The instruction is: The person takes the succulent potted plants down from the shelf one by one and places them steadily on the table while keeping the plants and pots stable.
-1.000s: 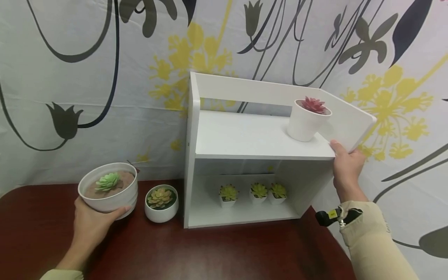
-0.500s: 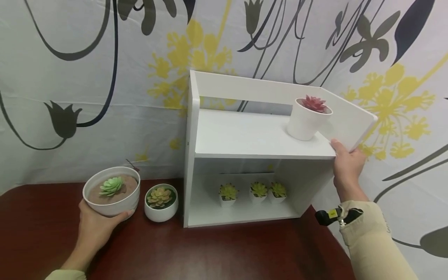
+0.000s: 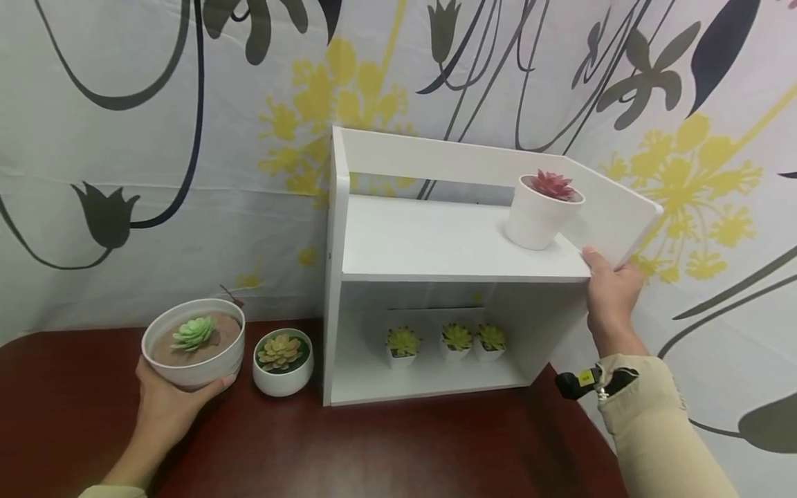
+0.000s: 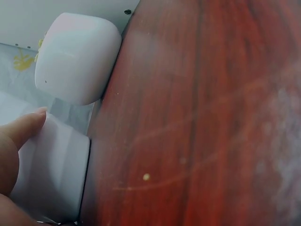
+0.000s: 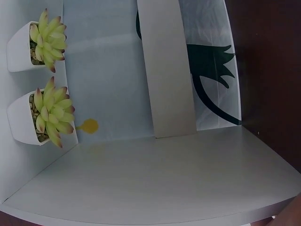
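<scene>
Large pot [image 3: 204, 374], white, with a green plant [image 3: 194, 334] set in brown fill, sits in the left hand [image 3: 167, 402] towards the rear left corner of the tabletop [image 3: 373, 453], head view. Left hand is partly curled about the lower side, thumb along the near wall; the remaining fingers are hidden. Whether the pot's base touches the tabletop cannot be told. Just to its right, near the rear edge, stands a small bowl [image 3: 283, 384] with a yellowish plant, between the large pot and the shelf [image 3: 423, 235]. Right hand [image 3: 614, 294] grips the shelf where the upper board's front right corner meets the side panel, thumb on top, other fingers mostly hidden. Red plant [image 3: 551, 185] in a white planter [image 3: 534, 225] occupies the right end of the upper board. Three small planters [image 3: 402, 361] with green plants stand on the lower board, two close together towards its right end.

Left wrist view: thumb tip lies against the large pot; the bowl is near it, apart. A yellow speck [image 4: 146, 177] marks the tabletop.

Right wrist view: two planters with green plants show; skin enters at one corner only, and the grip cannot be told from it
</scene>
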`<state>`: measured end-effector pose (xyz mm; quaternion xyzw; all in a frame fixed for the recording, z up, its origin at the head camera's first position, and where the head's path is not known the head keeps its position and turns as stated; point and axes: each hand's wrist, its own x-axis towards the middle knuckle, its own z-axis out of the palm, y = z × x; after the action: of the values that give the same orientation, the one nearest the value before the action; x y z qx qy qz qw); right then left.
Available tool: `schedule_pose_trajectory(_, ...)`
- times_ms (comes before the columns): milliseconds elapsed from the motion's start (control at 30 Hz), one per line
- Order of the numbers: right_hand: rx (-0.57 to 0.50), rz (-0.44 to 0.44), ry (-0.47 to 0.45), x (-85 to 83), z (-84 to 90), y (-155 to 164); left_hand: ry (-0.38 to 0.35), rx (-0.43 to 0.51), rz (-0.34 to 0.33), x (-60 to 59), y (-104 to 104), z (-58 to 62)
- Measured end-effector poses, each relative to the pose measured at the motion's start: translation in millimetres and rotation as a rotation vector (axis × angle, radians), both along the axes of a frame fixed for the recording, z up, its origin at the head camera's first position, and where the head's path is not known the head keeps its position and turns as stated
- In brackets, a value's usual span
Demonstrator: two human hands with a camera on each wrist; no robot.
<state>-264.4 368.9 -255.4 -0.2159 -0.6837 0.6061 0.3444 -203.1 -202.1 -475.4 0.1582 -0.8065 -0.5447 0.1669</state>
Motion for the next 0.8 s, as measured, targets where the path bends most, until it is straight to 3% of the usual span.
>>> schedule_pose_trajectory(167, 0.005, 0.005, -0.026, 0.3, -1.1, 1, 0.027, 0.033, -0.012, 3.6, 3, -1.9)
schedule_pose_trajectory(267, 0.012, 0.01, -0.033, 0.7, -1.2, 0, -0.008, 0.038, -0.018, 9.0, 4, -0.3)
schedule_pose_trajectory(400, 0.013, 0.011, -0.042, 0.8, 0.2, 1, -0.13, 0.034, -0.022, 18.1, 5, 5.8)
schedule_pose_trajectory(633, 0.018, 0.024, -0.045, -3.0, -2.1, -6, -0.36, 0.244, -0.051, 42.0, 4, 8.3)
schedule_pose_trajectory(700, 0.031, 0.012, -0.049, -4.2, -2.4, -6, -0.416, 0.266, -0.059, 48.6, 6, 7.9)
schedule_pose_trajectory(800, 0.04, -0.011, -0.067, -4.0, -1.2, -3, -0.446, 0.316, -0.113, 56.3, 14, 6.9)
